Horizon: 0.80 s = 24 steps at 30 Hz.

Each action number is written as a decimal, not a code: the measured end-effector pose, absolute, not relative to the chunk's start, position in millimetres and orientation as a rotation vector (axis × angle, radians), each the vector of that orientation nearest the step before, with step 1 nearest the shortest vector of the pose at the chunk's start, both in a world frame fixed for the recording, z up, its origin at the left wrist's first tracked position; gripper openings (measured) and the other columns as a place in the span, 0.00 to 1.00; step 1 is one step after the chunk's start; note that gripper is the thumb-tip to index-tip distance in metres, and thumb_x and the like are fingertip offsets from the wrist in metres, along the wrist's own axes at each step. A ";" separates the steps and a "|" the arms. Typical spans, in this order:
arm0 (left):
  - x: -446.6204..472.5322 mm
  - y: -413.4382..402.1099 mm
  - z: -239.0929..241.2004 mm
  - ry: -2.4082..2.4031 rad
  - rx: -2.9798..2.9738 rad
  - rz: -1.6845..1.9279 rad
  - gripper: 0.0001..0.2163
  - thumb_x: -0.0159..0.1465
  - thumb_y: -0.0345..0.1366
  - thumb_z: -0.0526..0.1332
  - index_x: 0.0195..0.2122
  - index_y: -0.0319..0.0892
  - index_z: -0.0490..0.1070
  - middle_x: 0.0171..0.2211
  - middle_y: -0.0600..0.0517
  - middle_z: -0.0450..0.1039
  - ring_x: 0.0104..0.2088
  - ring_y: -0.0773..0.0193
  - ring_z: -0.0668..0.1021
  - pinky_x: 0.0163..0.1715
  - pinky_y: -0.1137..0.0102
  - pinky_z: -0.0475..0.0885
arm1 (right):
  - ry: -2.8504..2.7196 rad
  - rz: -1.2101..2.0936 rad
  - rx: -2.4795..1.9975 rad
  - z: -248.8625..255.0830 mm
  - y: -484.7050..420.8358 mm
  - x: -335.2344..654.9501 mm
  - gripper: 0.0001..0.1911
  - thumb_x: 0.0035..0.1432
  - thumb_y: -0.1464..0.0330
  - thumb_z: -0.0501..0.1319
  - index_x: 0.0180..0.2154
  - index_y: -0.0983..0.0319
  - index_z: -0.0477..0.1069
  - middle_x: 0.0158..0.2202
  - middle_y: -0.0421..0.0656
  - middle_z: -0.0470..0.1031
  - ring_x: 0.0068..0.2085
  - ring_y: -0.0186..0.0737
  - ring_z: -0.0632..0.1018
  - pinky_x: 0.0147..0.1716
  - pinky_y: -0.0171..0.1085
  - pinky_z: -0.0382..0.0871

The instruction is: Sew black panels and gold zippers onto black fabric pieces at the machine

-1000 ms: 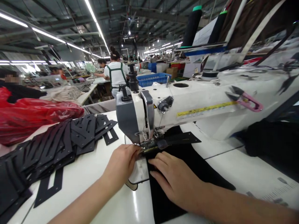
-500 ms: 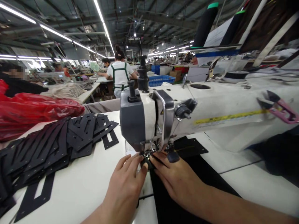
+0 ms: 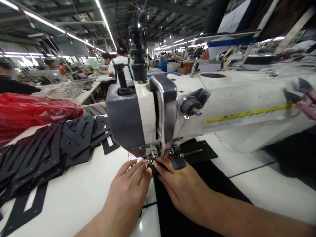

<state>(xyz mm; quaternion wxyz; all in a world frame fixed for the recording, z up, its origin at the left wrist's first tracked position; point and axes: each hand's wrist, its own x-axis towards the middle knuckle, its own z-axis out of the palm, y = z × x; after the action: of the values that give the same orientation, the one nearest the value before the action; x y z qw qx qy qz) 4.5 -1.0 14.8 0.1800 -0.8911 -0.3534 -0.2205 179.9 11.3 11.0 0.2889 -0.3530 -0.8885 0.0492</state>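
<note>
My left hand [image 3: 130, 187] is at the left of the presser foot [image 3: 150, 162], its thumb and fingers closed together at the edge of the black fabric. On the other side, my right hand [image 3: 185, 182] presses its closed fingers onto the black fabric [image 3: 180, 219], which runs from under the needle area toward me. Fingertips of both hands come close to the foot of the white and grey sewing machine [image 3: 125, 115]. Behind my right hand lies a black panel [image 3: 208, 148] with a gold zipper [image 3: 194, 152]. The fabric's grip points are partly hidden by my fingers.
Slotted black panels [image 3: 49, 148] lie in an overlapping pile on the left of the white table [image 3: 81, 197]. A red plastic bag [image 3: 37, 113] sits behind them. Pink-handled snippers [image 3: 307, 105] are on the machine arm. A co-worker [image 3: 120, 65] is farther back.
My view has shifted a little, so the machine head looks larger and farther left. Both hands stay at the presser foot. More of the gold zipper shows behind the right hand.
</note>
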 end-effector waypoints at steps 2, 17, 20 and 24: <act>4.3 0.7 14.0 -1.000 -2.531 -0.616 0.16 0.68 0.28 0.44 0.36 0.34 0.72 0.37 0.42 0.76 0.39 0.56 0.77 0.42 0.60 0.72 | -2.359 0.137 -0.945 10.6 12.6 179.6 0.15 0.56 0.79 0.50 0.42 0.67 0.71 0.44 0.50 0.72 0.46 0.48 0.70 0.48 0.47 0.65; 1.7 10.7 11.1 -1.082 -2.537 -0.674 0.08 0.64 0.25 0.52 0.34 0.36 0.70 0.36 0.45 0.75 0.36 0.59 0.77 0.41 0.61 0.71 | -2.288 0.132 -0.947 11.9 18.5 174.8 0.16 0.56 0.78 0.50 0.43 0.65 0.70 0.42 0.49 0.74 0.44 0.47 0.72 0.46 0.46 0.67; 0.3 12.1 9.6 -1.094 -2.557 -0.690 0.07 0.63 0.25 0.53 0.32 0.37 0.70 0.35 0.46 0.75 0.36 0.59 0.77 0.41 0.61 0.70 | -2.289 0.170 -0.965 11.7 18.0 174.0 0.16 0.55 0.79 0.50 0.43 0.65 0.70 0.42 0.49 0.73 0.44 0.47 0.72 0.46 0.47 0.67; -0.8 13.5 7.9 -1.111 -2.550 -0.708 0.06 0.63 0.25 0.54 0.32 0.37 0.69 0.34 0.47 0.75 0.36 0.59 0.77 0.41 0.60 0.71 | -2.277 0.194 -0.950 11.5 18.4 175.0 0.17 0.56 0.79 0.50 0.45 0.63 0.69 0.42 0.48 0.73 0.44 0.45 0.72 0.46 0.45 0.67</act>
<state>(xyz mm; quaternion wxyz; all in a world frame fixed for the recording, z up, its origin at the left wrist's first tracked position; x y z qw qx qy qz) -0.8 13.5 7.9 0.1353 -0.8802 -0.3836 -0.2444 175.0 18.4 11.5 0.3271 -0.3626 -0.8695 0.0741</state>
